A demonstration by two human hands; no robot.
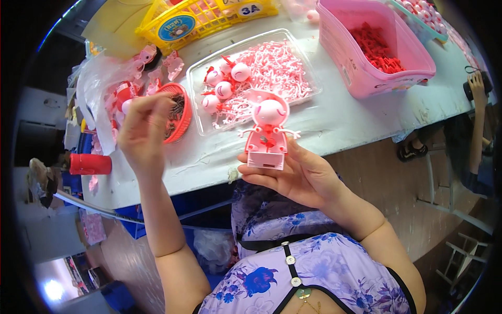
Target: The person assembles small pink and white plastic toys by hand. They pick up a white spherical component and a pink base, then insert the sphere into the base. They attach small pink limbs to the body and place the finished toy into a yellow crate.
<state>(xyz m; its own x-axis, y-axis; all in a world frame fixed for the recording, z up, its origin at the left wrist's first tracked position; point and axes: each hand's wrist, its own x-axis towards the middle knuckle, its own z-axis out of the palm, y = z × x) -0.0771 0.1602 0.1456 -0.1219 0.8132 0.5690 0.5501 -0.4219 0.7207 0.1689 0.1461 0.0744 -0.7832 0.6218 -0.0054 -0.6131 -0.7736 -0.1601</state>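
Note:
In my right hand (298,175) is a half-built pink toy figure (265,137) with a round white head, thin pale arms and a box-shaped base. Its inside faces up, and a small red-and-green part shows in the body. My left hand (145,133) is raised beside a round red basket (181,125) of small dark metal pieces. Its thumb and fingertips are drawn together, slightly blurred; whatever lies between them is too small to make out. Behind the figure, a clear tray (196,83) holds many small pink arm pieces (280,63) and several white ball heads (224,90).
A pink bin (355,78) of red parts stands at the right, a yellow basket (209,26) at the back. Toy shells and a plastic bag (102,78) crowd the left, near a red cylinder (90,164). Another person's hand (476,86) shows at the far right.

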